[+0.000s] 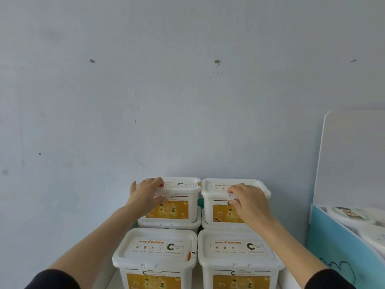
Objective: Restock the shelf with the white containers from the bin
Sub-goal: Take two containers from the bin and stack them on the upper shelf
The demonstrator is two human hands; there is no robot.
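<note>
While both hands grip stacked white containers (220, 197), left hand (145, 195) spread, right hand (248, 201) seemingly pinching its latch

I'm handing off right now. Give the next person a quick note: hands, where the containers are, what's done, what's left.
Left hand: on the lid and front of the back-left top container.
Right hand: on the front lid edge of the back-right top container.
Both sit stacked on lower containers at the wall; two front containers stand in front.
Done: at least six shelved.
Left: release both tops; the bin is not identifiable, so the remaining stock is unknown.
</note>
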